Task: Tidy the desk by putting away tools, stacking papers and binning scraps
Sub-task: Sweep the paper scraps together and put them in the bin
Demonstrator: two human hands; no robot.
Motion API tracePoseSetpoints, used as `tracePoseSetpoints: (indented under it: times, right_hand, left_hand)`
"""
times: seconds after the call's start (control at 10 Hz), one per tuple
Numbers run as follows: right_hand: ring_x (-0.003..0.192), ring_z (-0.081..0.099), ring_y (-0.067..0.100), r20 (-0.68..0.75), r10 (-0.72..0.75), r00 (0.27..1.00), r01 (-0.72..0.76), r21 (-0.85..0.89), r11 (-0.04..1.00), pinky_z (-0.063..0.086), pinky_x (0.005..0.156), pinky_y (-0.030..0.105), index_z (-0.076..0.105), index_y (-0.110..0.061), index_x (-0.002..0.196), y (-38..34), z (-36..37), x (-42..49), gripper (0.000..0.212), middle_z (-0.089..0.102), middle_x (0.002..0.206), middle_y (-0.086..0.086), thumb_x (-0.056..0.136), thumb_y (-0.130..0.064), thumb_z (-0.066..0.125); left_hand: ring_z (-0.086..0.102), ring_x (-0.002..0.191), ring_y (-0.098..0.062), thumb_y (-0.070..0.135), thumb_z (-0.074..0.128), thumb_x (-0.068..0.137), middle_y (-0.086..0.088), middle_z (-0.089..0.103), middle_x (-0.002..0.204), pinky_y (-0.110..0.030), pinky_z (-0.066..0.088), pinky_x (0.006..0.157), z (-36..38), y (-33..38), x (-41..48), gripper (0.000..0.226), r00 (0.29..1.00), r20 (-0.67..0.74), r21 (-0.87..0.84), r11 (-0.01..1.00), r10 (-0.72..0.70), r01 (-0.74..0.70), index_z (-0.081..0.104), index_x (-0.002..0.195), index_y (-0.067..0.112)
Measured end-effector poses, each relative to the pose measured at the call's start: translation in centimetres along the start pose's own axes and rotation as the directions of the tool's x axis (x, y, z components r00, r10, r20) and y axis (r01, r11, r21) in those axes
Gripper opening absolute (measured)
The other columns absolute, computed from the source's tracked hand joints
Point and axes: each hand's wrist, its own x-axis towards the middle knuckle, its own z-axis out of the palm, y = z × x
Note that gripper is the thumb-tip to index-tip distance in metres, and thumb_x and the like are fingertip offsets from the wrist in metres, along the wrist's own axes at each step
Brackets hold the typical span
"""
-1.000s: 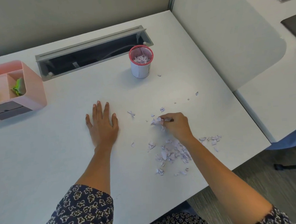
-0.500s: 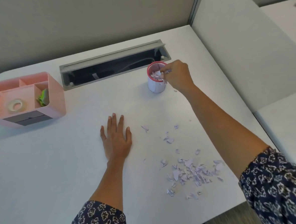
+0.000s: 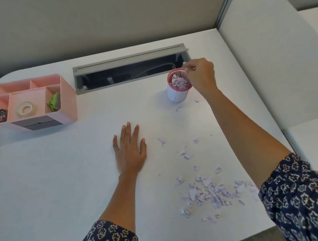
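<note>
Across a white desk (image 3: 56, 182), mid-tidy: reaches past the open grey cable trough (image 3: 128, 59) at the back and the pink organizer (image 3: 68, 107) at far left (tape roll (image 3: 25, 109), green clip (image 3: 53, 102) and a dark clip (image 3: 1, 113) in separate compartments). Braces with the left hand (image 3: 130, 153) flat on the desktop, fingers (image 3: 128, 133) straight and slightly apart, holding nothing. Hangs the right hand (image 3: 201, 76) over the right side of the red-rimmed cup (image 3: 177, 96), fingertips (image 3: 186, 70) drawn together in a pinch, with no scrap plainly visible between them, though too small to be sure. Serves as the bin, by the look of it: stands upright just in front of the trough's right end, heaped nearly to the rim with torn lilac paper (image 3: 179, 82). Leaves the main litter of scraps (image 3: 209, 191) well apart from it, near the front edge on the right, with a thinner trail toward the cup and a couple of bits just beside its base. Weighs next to nothing, judging by the look: thin, limp paper, apt to flutter, cling to skin or slip from a loose grasp. Calls for a fingertip pinch on a small cluster, or for raking the pile together against the flat palm first. Likely spills off the nearly full cup if dropped from high up. Needs no care against breakage.
</note>
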Motion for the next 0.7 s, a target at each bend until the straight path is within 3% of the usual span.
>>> tracePoseSetpoints:
  times: [0.1,0.2,0.3,0.4,0.6,0.7]
  right_hand:
    - [0.102,0.066,0.026,-0.072,0.108,0.992,-0.104,0.057,0.993,0.049,0.09,0.026,0.072,-0.007,0.111,3.6,-0.4,0.1,0.03,0.071,0.113,0.011,0.09,-0.002,0.051]
    - [0.108,0.064,0.029,0.04,0.148,0.988,-0.145,-0.05,0.988,0.047,0.095,0.028,0.07,-0.007,0.115,6.4,0.7,-0.8,0.037,0.068,0.118,0.013,0.088,0.002,0.046]
    - [0.115,0.058,0.035,0.215,0.073,0.974,-0.041,-0.146,0.988,0.046,0.097,0.033,0.067,-0.007,0.118,9.4,3.2,-3.0,0.04,0.063,0.123,0.016,0.089,-0.001,0.041]
    - [0.119,0.053,0.038,0.236,-0.009,0.972,0.053,-0.183,0.982,0.047,0.096,0.037,0.066,-0.007,0.117,10.4,5.0,-4.8,0.04,0.058,0.125,0.019,0.087,-0.002,0.04]
    - [0.138,0.037,0.034,0.179,-0.063,0.982,0.092,-0.154,0.984,0.038,0.11,0.045,0.055,-0.006,0.133,7.6,8.3,-10.4,0.041,0.043,0.147,0.018,0.093,-0.006,0.044]
    - [0.133,0.045,0.038,0.223,-0.187,0.957,0.226,-0.169,0.959,0.04,0.107,0.05,0.059,0.002,0.125,5.9,9.9,-13.3,0.042,0.049,0.141,0.024,0.094,-0.016,0.039]
  left_hand:
    - [0.01,0.149,-0.013,0.042,0.027,0.097,0.002,0.015,0.162,-0.046,0.008,0.12,0.0,0.0,0.0,0.056,1.0,0.0,0.0,1.0,-0.001,0.001,0.026,0.151,0.028]
    - [0.01,0.149,-0.013,0.042,0.027,0.097,0.002,0.015,0.162,-0.046,0.009,0.12,0.1,0.0,0.0,0.056,1.0,-0.002,0.0,1.0,-0.002,0.002,0.026,0.151,0.028]
    - [0.01,0.149,-0.013,0.041,0.03,0.097,0.002,0.015,0.162,-0.046,0.008,0.12,0.1,0.1,0.0,0.055,1.0,-0.003,0.0,1.0,-0.002,0.002,0.026,0.151,0.028]
    - [0.01,0.149,-0.013,0.04,0.03,0.097,0.002,0.015,0.162,-0.046,0.008,0.12,0.0,0.1,0.0,0.055,1.0,-0.005,-0.003,1.0,-0.003,0.003,0.026,0.151,0.028]
    - [0.011,0.149,-0.013,0.04,0.031,0.097,0.002,0.016,0.161,-0.046,0.008,0.12,0.0,0.1,-0.1,0.055,1.0,-0.009,-0.007,1.0,-0.005,0.005,0.027,0.151,0.028]
    - [0.011,0.149,-0.013,0.04,0.031,0.097,0.003,0.016,0.161,-0.046,0.009,0.12,-0.1,0.1,-0.1,0.055,1.0,-0.01,-0.01,1.0,-0.004,0.004,0.028,0.151,0.028]
